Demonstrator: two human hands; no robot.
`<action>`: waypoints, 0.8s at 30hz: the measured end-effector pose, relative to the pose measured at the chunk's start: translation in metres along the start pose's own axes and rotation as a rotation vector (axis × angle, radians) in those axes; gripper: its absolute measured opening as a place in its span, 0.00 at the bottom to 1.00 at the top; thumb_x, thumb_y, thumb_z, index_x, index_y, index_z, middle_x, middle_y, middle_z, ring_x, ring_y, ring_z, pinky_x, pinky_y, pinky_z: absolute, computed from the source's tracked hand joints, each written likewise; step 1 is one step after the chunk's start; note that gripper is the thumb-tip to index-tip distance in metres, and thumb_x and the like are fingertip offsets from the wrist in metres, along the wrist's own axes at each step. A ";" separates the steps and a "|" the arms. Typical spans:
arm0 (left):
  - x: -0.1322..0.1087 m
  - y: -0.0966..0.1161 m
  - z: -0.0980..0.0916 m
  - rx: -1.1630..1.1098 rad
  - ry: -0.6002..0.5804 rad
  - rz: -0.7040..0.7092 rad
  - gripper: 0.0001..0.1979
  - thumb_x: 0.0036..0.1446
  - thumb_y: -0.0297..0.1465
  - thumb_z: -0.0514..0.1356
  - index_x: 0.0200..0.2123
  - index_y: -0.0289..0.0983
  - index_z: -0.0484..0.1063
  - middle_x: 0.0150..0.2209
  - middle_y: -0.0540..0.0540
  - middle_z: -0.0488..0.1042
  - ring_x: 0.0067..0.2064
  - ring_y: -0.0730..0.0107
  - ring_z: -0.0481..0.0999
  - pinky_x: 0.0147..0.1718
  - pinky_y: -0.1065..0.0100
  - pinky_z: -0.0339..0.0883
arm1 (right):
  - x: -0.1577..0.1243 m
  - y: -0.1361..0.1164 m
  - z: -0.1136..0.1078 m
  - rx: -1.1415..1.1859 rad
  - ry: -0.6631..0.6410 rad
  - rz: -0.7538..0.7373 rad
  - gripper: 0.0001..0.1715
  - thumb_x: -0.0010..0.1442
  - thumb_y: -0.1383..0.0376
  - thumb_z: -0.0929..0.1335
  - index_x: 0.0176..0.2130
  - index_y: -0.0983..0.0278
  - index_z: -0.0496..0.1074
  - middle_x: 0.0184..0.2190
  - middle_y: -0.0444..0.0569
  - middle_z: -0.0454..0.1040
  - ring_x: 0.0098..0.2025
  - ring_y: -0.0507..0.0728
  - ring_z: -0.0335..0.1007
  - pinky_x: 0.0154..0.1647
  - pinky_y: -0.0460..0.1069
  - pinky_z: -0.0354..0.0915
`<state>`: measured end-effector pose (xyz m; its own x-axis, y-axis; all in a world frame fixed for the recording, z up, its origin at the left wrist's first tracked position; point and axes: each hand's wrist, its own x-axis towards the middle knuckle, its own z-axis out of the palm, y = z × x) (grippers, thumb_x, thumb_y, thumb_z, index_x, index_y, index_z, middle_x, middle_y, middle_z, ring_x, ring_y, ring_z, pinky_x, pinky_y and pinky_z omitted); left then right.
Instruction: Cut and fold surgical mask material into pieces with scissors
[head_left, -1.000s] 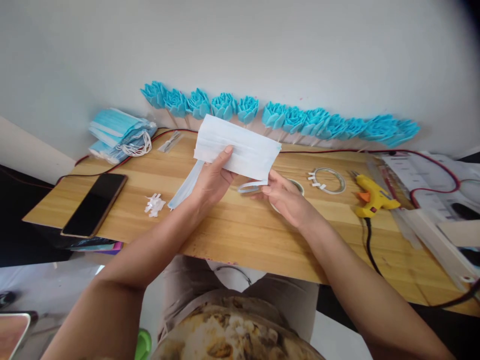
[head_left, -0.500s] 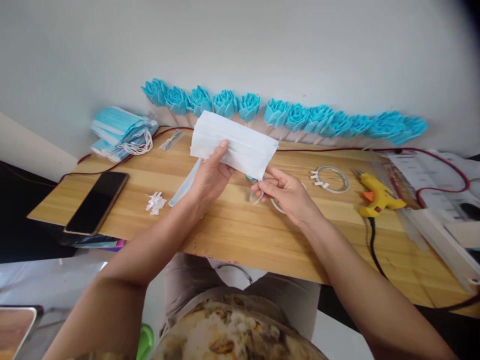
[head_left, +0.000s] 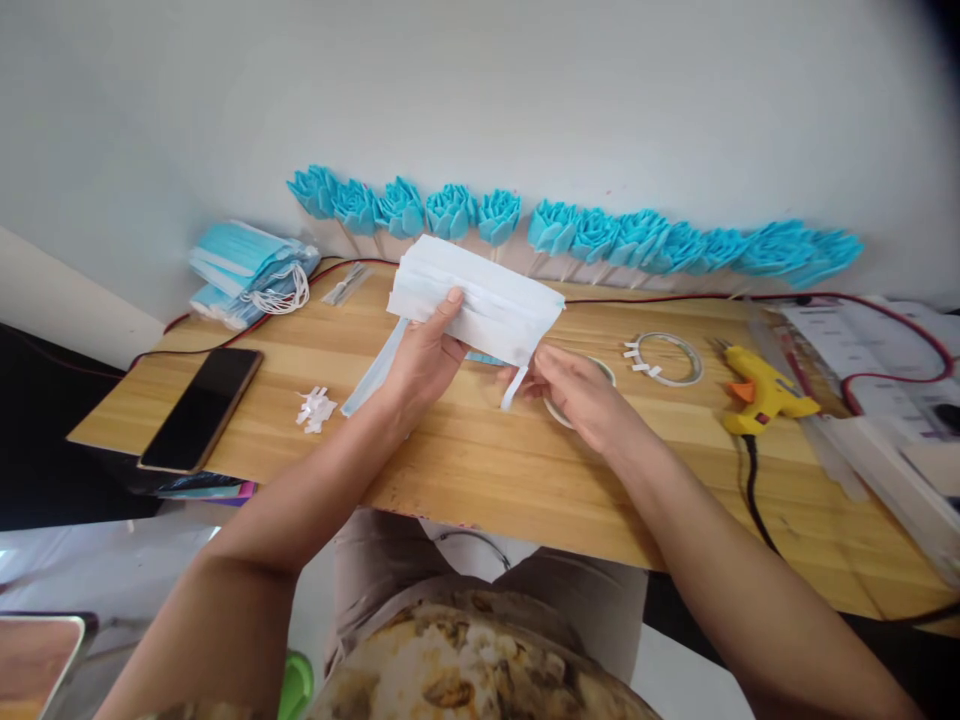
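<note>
A face mask [head_left: 495, 300], its white side toward me, is held flat and tilted above the table. My left hand [head_left: 427, 362] grips its lower edge, thumb on top. At the lower right corner my right hand [head_left: 576, 392] pinches the mask's edge, its fingertips partly hidden and blurred. From that corner a narrow pale strip [head_left: 514, 388] hangs down beside the right fingers. A long light-blue strip [head_left: 375, 368] lies on the table behind my left wrist. Partly covered by my right hand is a roll of tape [head_left: 604, 372].
Blue flowers on sticks [head_left: 553, 226] line the wall. Stacked masks [head_left: 240, 262], a phone [head_left: 201, 410] and white scraps [head_left: 315, 410] are to the left. A tape ring with tabs [head_left: 684, 378], a yellow glue gun [head_left: 772, 385] and a red-black cable [head_left: 907, 376] are to the right.
My right hand has shifted slightly at the mask's corner, and the strip there now hangs straighter and wider. The mask appears slightly lower and further right in view.
</note>
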<state>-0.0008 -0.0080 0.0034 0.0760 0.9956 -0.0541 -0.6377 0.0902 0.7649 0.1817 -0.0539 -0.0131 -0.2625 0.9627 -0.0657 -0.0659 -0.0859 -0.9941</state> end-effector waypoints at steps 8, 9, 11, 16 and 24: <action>-0.010 -0.007 0.002 0.126 -0.132 -0.120 0.30 0.48 0.35 0.74 0.55 0.39 0.72 0.50 0.38 0.80 0.60 0.44 0.75 0.56 0.49 0.72 | 0.004 0.000 -0.003 0.074 0.362 -0.057 0.23 0.49 0.49 0.78 0.38 0.60 0.78 0.31 0.45 0.78 0.31 0.56 0.72 0.29 0.50 0.68; -0.010 -0.007 0.001 0.147 -0.150 -0.108 0.31 0.48 0.35 0.74 0.55 0.38 0.72 0.50 0.37 0.80 0.59 0.44 0.75 0.55 0.49 0.72 | 0.004 0.001 -0.003 0.063 0.368 -0.058 0.21 0.48 0.51 0.78 0.38 0.59 0.79 0.32 0.45 0.79 0.32 0.55 0.73 0.31 0.50 0.69; -0.010 -0.008 0.000 0.189 -0.197 -0.076 0.32 0.48 0.37 0.73 0.56 0.37 0.71 0.50 0.37 0.80 0.58 0.45 0.76 0.55 0.49 0.72 | 0.004 0.002 -0.002 0.036 0.364 -0.071 0.20 0.47 0.54 0.79 0.39 0.59 0.80 0.33 0.43 0.80 0.33 0.55 0.73 0.34 0.50 0.70; -0.011 -0.014 -0.006 0.408 -0.233 -0.003 0.27 0.48 0.38 0.73 0.50 0.35 0.72 0.47 0.38 0.81 0.53 0.48 0.79 0.54 0.51 0.71 | 0.003 0.001 0.003 -0.045 0.281 -0.098 0.16 0.46 0.56 0.80 0.36 0.59 0.81 0.31 0.42 0.80 0.32 0.53 0.72 0.34 0.48 0.68; -0.012 -0.014 -0.009 0.644 -0.382 -0.120 0.21 0.47 0.34 0.72 0.45 0.34 0.76 0.46 0.38 0.81 0.48 0.52 0.80 0.47 0.54 0.74 | 0.001 -0.004 0.001 -0.044 0.309 -0.168 0.17 0.50 0.50 0.78 0.30 0.59 0.79 0.28 0.44 0.77 0.29 0.52 0.67 0.29 0.48 0.64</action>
<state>-0.0001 -0.0208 -0.0127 0.4512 0.8921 -0.0241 -0.0435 0.0489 0.9979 0.1805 -0.0532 -0.0086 0.0523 0.9952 0.0832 -0.0398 0.0853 -0.9956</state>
